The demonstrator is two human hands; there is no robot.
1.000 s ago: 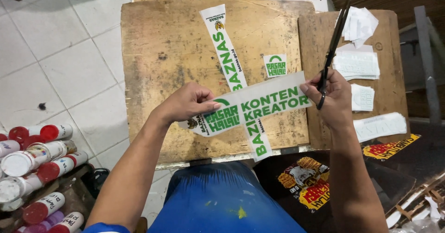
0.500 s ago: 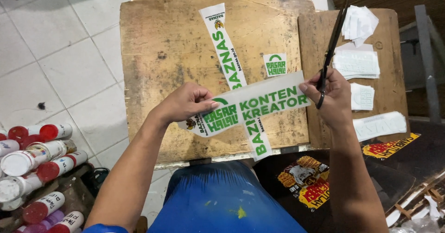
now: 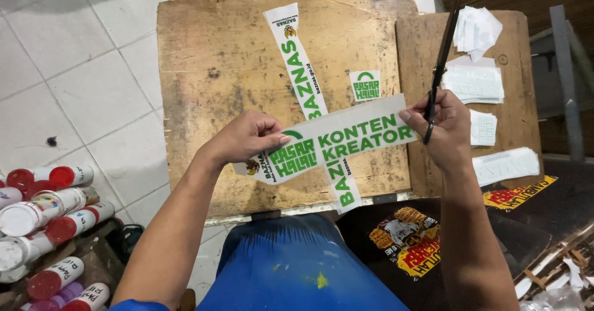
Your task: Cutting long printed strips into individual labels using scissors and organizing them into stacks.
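Head view: L hand (image 3: 244, 139) fingers closed, pinching L end of strip (image 3: 337, 141). R hand (image 3: 442, 125) pinches strip's R end, also grips black scissors (image 3: 440, 63), blades up. Strip held just above board (image 3: 223, 70), crossing long sticker (image 3: 300, 70); small sticker (image 3: 365, 85) nearby.

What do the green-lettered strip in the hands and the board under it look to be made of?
The strip looks like thin, glossy printed film or sticker sheet, though coated paper is possible: it bends slightly between the left hand and right hand. The board looks like bare, worn plywood: tan, matte, stained, with chipped edges.
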